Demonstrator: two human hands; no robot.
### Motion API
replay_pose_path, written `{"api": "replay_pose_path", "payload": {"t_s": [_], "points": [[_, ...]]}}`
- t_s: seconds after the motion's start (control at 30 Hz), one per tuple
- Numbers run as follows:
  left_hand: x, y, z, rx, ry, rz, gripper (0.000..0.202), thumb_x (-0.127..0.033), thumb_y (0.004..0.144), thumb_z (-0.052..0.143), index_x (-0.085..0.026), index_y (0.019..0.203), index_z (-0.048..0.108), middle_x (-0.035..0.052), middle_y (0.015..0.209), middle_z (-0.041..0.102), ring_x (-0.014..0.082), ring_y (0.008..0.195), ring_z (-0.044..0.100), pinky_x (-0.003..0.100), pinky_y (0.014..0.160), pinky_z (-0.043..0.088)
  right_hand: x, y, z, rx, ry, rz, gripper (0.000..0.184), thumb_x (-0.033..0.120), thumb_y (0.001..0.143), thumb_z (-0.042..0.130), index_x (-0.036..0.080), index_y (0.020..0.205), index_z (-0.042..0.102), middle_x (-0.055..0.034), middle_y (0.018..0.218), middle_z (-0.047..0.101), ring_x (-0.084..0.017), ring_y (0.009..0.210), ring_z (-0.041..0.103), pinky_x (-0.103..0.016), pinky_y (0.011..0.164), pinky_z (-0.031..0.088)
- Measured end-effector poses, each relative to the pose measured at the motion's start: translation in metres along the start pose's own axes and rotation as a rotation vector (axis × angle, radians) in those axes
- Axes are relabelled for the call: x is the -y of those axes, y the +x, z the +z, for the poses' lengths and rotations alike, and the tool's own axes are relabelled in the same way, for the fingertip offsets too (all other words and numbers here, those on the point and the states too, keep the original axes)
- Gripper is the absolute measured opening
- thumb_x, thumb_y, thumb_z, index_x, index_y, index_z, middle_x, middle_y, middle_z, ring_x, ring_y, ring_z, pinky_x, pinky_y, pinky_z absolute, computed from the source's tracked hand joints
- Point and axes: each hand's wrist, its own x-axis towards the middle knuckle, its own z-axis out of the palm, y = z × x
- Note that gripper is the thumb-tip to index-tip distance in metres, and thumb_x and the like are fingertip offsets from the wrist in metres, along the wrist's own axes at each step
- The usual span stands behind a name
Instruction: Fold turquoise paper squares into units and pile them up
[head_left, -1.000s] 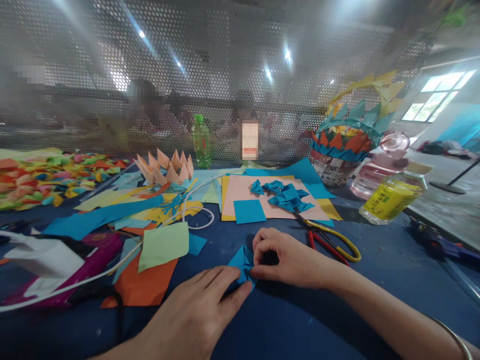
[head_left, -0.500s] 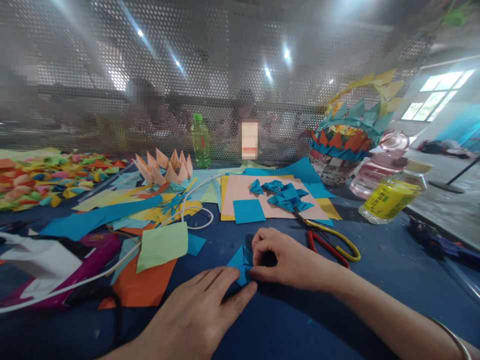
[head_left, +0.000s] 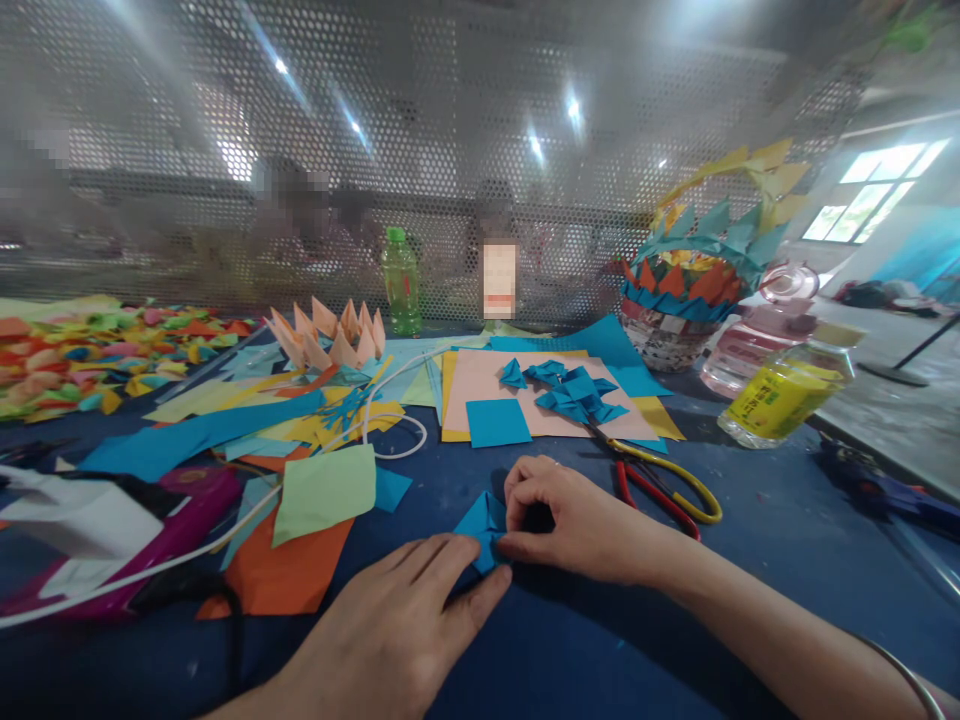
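Note:
A partly folded piece of blue paper [head_left: 486, 514] lies on the dark blue table between my hands. My left hand [head_left: 420, 610] holds its left and near edges, with the thumb and fingers closing on it. My right hand [head_left: 559, 520] pinches its right side between curled fingers and thumb, which hide that part. Beyond them, a flat blue paper square [head_left: 499, 423] rests at the front of a pink sheet [head_left: 480, 372]. Several folded blue paper pieces [head_left: 581, 395] sit on the same sheet. Scissors [head_left: 667, 475] with yellow and red handles lie just past my right hand.
To the left are a purple power strip [head_left: 199, 500] with a white cable, a green sheet [head_left: 326, 490] and an orange sheet [head_left: 289, 575]. A green bottle [head_left: 401, 280], a paper basket [head_left: 675, 310] and a yellow-labelled bottle [head_left: 787, 390] stand farther back. A glue gun [head_left: 885, 490] lies right.
Almost nothing differs. My left thumb has shifted very slightly left along the blue paper; my right hand keeps its pinch in the same place.

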Motion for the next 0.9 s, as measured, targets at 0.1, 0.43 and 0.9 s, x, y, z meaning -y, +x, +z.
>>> {"api": "replay_pose_path", "payload": {"t_s": [0.1,0.43,0.9], "points": [[0.0,0.0,0.0,0.013,0.014,0.001,0.059,-0.008,0.073,0.05,-0.022,0.13,0.05,0.0089,0.112,0.062,0.0247,0.094,0.061,0.038,0.083,0.052,0.0,0.0,0.001,-0.006,-0.017,0.0,0.018,0.025,0.076,0.073,0.017,0.068,0.059,-0.0015,0.089,0.058,-0.015,0.084,0.055,-0.028,0.076,0.042],[0.002,0.001,-0.001,0.067,-0.057,-0.013,0.062,-0.005,0.07,0.051,-0.024,0.129,0.052,0.008,0.114,0.061,0.0255,0.096,0.06,0.039,0.081,0.054,0.002,-0.002,-0.006,-0.043,-0.099,0.084,0.03,0.034,0.07,0.077,0.019,0.088,0.059,-0.0034,0.095,0.059,-0.02,0.09,0.052,-0.034,0.08,0.041],[0.003,0.0,-0.001,0.058,-0.034,-0.01,0.061,-0.006,0.069,0.052,-0.025,0.127,0.053,0.0074,0.113,0.06,0.0261,0.096,0.059,0.038,0.079,0.053,-0.003,-0.002,-0.012,0.017,-0.083,0.126,0.045,0.039,0.067,0.079,0.02,0.101,0.057,-0.0068,0.108,0.055,-0.024,0.101,0.05,-0.039,0.09,0.04]]}}
